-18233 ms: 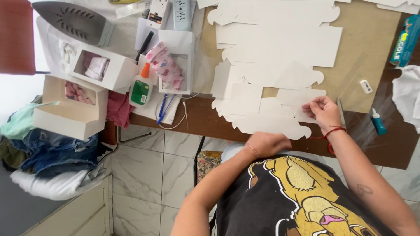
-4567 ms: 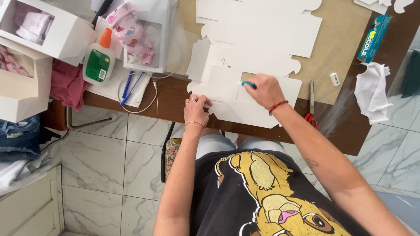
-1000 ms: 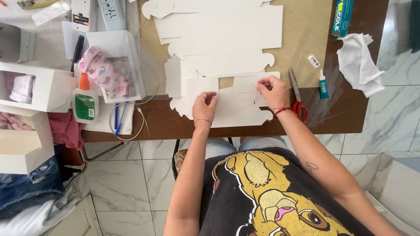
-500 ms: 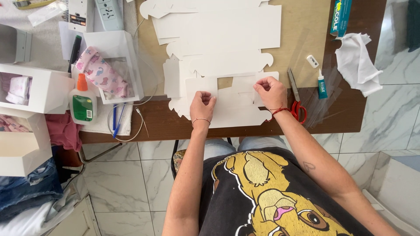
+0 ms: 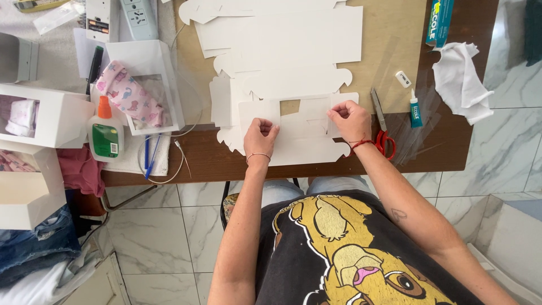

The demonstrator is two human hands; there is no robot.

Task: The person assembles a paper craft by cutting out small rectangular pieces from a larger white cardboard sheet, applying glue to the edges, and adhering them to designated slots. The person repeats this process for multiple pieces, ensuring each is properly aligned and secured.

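Grip: left hand, right hand pinch white box blank | green glue bottle left | teal carton top-right

A dark brown wooden table carries a tan cardboard mat, flat white die-cut card sheets, red-handled scissors, 1 small blue glue tube, a crumpled white cloth and a green glue bottle.
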